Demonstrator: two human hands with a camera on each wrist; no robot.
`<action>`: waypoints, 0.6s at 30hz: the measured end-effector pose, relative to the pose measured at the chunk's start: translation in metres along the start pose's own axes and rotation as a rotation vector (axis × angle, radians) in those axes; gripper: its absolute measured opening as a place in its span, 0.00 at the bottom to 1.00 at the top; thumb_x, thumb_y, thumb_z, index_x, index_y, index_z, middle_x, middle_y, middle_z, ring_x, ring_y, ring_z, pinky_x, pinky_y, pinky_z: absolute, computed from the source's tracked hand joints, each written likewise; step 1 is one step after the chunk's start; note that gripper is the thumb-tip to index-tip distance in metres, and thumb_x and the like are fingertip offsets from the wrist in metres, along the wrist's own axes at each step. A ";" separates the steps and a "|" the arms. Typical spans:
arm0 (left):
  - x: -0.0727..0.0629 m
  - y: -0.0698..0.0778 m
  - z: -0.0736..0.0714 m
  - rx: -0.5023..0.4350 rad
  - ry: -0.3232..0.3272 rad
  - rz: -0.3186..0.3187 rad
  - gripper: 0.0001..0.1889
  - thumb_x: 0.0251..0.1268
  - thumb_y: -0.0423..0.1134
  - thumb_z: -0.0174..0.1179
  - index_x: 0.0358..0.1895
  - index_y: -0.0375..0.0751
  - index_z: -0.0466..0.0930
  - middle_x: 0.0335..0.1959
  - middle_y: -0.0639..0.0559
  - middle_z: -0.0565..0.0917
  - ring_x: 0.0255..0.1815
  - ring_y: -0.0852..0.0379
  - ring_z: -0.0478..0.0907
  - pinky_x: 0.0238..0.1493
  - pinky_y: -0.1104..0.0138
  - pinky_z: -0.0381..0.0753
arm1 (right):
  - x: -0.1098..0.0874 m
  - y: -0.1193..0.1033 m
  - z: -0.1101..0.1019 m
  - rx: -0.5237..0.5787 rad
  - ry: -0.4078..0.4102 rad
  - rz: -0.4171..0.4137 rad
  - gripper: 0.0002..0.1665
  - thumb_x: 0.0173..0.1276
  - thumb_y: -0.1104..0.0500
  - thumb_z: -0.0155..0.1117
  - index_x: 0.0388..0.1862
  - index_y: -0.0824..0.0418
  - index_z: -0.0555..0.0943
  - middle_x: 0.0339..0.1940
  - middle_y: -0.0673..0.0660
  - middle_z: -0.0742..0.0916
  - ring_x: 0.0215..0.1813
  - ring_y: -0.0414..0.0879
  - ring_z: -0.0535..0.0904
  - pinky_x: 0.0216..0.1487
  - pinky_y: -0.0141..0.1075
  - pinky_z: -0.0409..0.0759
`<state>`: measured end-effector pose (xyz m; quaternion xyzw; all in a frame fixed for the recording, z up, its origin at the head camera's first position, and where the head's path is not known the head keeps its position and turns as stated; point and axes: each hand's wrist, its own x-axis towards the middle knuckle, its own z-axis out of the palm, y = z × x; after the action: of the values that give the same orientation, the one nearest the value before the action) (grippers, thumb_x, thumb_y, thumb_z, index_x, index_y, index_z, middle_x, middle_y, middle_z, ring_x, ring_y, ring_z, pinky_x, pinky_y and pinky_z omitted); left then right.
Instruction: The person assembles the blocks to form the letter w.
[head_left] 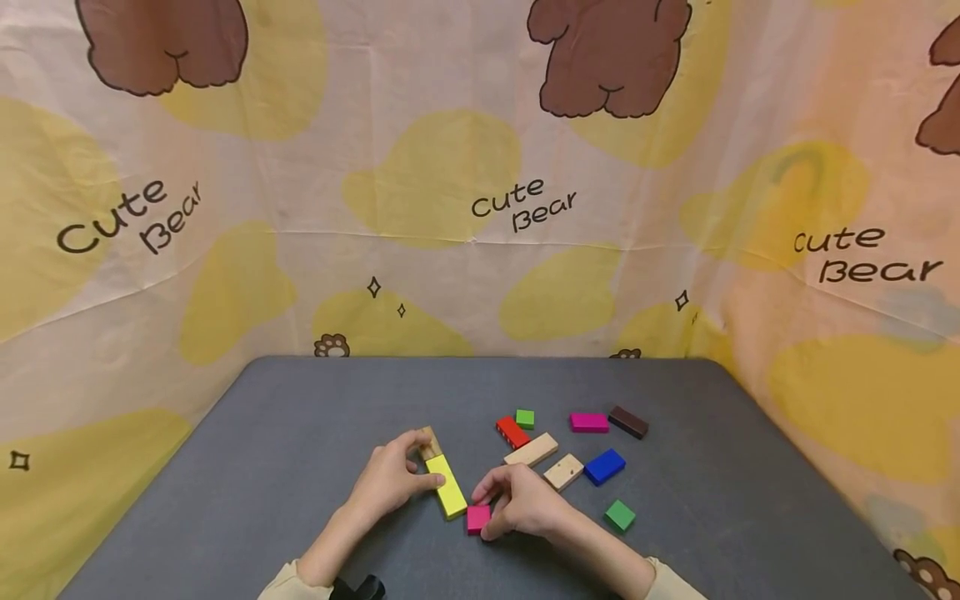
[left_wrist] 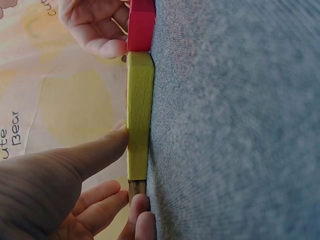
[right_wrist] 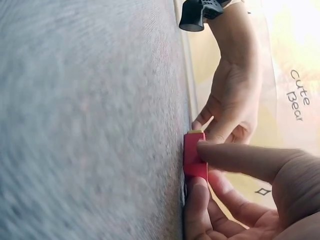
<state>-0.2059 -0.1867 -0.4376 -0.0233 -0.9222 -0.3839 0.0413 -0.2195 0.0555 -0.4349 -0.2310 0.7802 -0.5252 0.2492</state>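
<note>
A yellow block (head_left: 450,492) lies flat on the table, end to end with a brown wooden block (head_left: 431,442). My left hand (head_left: 390,477) holds the pair: its thumb is on the yellow block and its fingers are at the brown one, partly covering it. Between thumb and fingers, my right hand (head_left: 521,502) pinches a small pink block (head_left: 477,520). That pink block stands against the near end of the yellow block, as the left wrist view shows. In the right wrist view, the thumb lies on the pink block (right_wrist: 194,152), with fingers behind its end.
Right of the hands lie a red block (head_left: 513,432), two plain wooden blocks (head_left: 531,449), a blue block (head_left: 604,467), a magenta block (head_left: 589,422), a dark brown block (head_left: 628,422) and two green blocks (head_left: 620,516). A printed curtain (head_left: 480,283) surrounds the grey table (head_left: 322,408).
</note>
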 end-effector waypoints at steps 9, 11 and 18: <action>-0.001 0.000 0.001 0.001 0.005 0.008 0.33 0.46 0.45 0.79 0.58 0.40 0.79 0.54 0.45 0.81 0.37 0.55 0.80 0.31 0.61 0.78 | -0.001 -0.005 -0.030 -0.097 0.004 -0.128 0.16 0.56 0.61 0.78 0.43 0.64 0.84 0.39 0.57 0.86 0.31 0.49 0.79 0.31 0.35 0.76; -0.001 -0.001 0.001 0.004 0.005 0.002 0.33 0.46 0.45 0.79 0.58 0.40 0.79 0.54 0.46 0.81 0.37 0.55 0.79 0.32 0.61 0.78 | 0.000 -0.005 -0.042 -0.117 0.030 -0.152 0.17 0.56 0.59 0.78 0.43 0.63 0.85 0.39 0.58 0.86 0.34 0.51 0.80 0.33 0.37 0.77; -0.001 0.001 0.001 0.008 0.002 -0.002 0.33 0.47 0.44 0.79 0.59 0.40 0.79 0.54 0.46 0.81 0.37 0.54 0.80 0.32 0.61 0.78 | 0.001 0.009 -0.094 -0.220 -0.006 -0.268 0.15 0.58 0.61 0.77 0.45 0.59 0.86 0.42 0.55 0.87 0.44 0.54 0.80 0.45 0.47 0.79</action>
<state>-0.2047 -0.1858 -0.4376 -0.0220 -0.9237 -0.3802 0.0419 -0.2804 0.1238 -0.4129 -0.3602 0.7946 -0.4644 0.1525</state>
